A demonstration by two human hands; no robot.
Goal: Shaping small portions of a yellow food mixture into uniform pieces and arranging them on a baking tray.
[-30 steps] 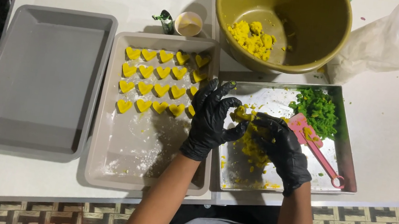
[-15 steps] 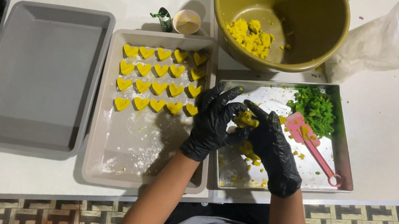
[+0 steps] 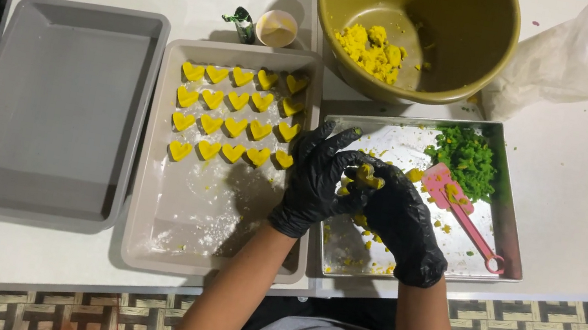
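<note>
Both hands wear black gloves and meet over the left part of a metal tray (image 3: 403, 139). My left hand (image 3: 316, 177) and my right hand (image 3: 394, 210) together pinch a small lump of yellow dough (image 3: 368, 176) between the fingertips. To the left, a beige baking pan (image 3: 163, 231) dusted with flour holds several yellow heart-shaped dough pieces (image 3: 235, 126) in rows. Yellow crumbs lie on the metal tray under my hands.
A large olive bowl (image 3: 475, 36) with yellow dough (image 3: 369, 49) stands at the back. The metal tray also holds green filling (image 3: 470, 161) and a pink spatula (image 3: 464, 217). An empty grey pan (image 3: 49, 108) lies left; a small cup (image 3: 277, 27) and a plastic bag (image 3: 573, 65) sit behind.
My hands stay together over the metal tray, working the yellow lump; the fingers have closed tighter around it. The view has shifted slightly.
</note>
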